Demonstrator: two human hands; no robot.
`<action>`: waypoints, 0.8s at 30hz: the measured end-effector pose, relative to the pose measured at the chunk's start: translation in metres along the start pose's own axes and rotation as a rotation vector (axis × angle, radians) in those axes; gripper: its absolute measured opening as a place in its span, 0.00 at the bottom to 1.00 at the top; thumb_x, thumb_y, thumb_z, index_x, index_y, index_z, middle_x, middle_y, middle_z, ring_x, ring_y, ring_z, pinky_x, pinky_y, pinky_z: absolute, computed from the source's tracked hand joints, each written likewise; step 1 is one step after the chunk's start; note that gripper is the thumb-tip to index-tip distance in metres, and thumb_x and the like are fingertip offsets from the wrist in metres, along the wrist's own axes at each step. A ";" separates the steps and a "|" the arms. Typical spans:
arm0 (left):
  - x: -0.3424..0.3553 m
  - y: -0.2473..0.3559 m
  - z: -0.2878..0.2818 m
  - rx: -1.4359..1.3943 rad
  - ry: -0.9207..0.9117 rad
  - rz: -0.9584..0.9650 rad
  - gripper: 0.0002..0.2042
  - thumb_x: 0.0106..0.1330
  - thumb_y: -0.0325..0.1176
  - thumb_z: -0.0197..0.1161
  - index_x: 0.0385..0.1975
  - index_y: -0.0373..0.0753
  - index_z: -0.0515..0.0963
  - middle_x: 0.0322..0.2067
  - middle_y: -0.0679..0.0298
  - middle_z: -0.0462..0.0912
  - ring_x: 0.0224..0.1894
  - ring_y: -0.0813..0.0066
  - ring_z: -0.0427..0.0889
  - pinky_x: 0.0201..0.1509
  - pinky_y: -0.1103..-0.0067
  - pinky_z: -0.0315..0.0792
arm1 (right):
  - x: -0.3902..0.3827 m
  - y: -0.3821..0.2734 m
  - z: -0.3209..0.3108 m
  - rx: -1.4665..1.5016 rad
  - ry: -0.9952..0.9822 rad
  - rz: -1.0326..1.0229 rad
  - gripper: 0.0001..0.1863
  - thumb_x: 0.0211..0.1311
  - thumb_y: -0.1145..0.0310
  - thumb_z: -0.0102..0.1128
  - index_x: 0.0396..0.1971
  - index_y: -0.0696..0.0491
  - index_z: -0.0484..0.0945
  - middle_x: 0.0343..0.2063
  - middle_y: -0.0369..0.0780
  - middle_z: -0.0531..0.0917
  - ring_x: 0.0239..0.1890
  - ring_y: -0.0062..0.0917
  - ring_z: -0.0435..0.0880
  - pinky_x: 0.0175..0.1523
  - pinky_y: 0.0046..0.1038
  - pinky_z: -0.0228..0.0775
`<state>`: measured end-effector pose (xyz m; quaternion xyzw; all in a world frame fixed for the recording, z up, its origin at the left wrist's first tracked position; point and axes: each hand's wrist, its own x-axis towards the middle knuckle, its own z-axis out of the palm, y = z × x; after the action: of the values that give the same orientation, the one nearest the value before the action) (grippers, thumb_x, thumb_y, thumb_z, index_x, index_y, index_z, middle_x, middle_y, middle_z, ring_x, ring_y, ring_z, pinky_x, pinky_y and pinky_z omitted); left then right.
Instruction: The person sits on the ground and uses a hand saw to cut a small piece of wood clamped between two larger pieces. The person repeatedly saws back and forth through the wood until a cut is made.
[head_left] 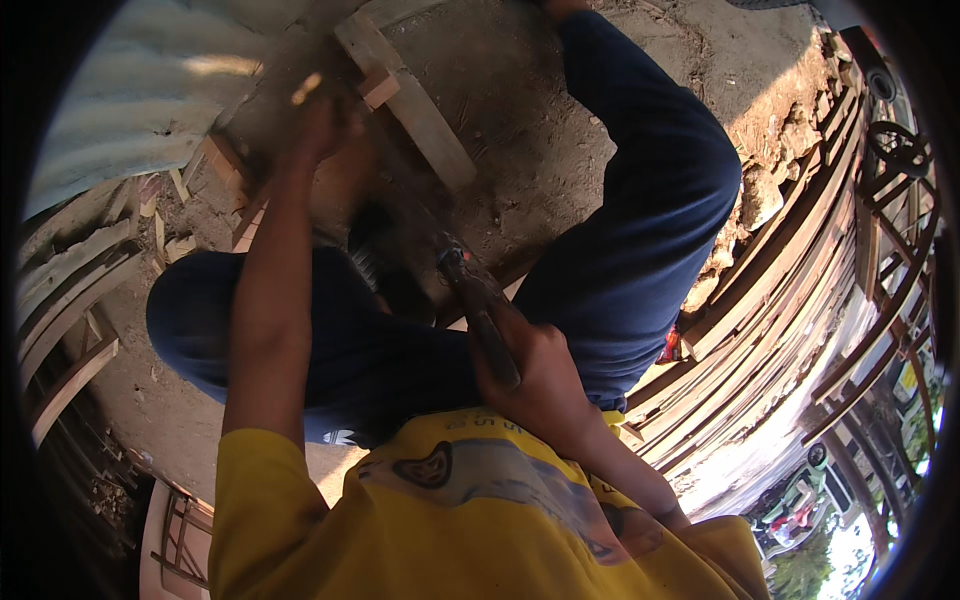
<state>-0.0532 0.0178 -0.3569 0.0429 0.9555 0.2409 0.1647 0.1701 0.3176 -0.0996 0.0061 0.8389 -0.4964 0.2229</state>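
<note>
My right hand [540,375] is wrapped round the dark rounded handle of a long tool [490,335], held low between my knees. From the handle the tool slants away to the upper left. Its far part is smeared by motion, so its kind does not show. My left hand [325,130] is reached out near the tool's far end, its fingers blurred. Whether it touches the tool is unclear. Close by on its right lies a pale wooden board [435,140], with a small light wood block [379,90] against its edge.
Brown earth [510,70] lies ahead, between my bent legs in dark blue trousers [640,220]. Corrugated sheet metal [130,100] stands at the upper left, with curved wood pieces [80,270] below it. Long stacked planks [770,300] run along the right.
</note>
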 end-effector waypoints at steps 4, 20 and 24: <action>0.005 -0.010 -0.002 -0.009 -0.004 -0.051 0.23 0.53 0.45 0.67 0.45 0.35 0.76 0.44 0.47 0.81 0.49 0.50 0.79 0.50 0.63 0.72 | -0.043 -0.014 -0.031 0.045 -0.071 0.201 0.10 0.53 0.74 0.60 0.36 0.60 0.75 0.27 0.55 0.79 0.29 0.48 0.81 0.31 0.41 0.73; 0.007 0.007 -0.009 -0.108 -0.053 -0.039 0.25 0.49 0.44 0.70 0.45 0.34 0.77 0.41 0.49 0.82 0.46 0.54 0.81 0.49 0.66 0.73 | 0.016 0.009 -0.006 0.031 -0.060 0.120 0.20 0.54 0.77 0.60 0.50 0.59 0.76 0.21 0.45 0.83 0.20 0.21 0.83 0.28 0.22 0.71; 0.009 -0.005 -0.006 -0.159 -0.070 -0.043 0.27 0.49 0.46 0.70 0.45 0.34 0.76 0.42 0.48 0.82 0.47 0.54 0.81 0.50 0.67 0.73 | -0.035 -0.006 -0.030 0.122 0.010 0.139 0.14 0.55 0.80 0.56 0.43 0.60 0.77 0.19 0.45 0.81 0.18 0.24 0.82 0.25 0.26 0.69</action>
<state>-0.0633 0.0120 -0.3571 0.0177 0.9277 0.3107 0.2062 0.1889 0.3466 -0.0690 0.0804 0.8058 -0.5299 0.2519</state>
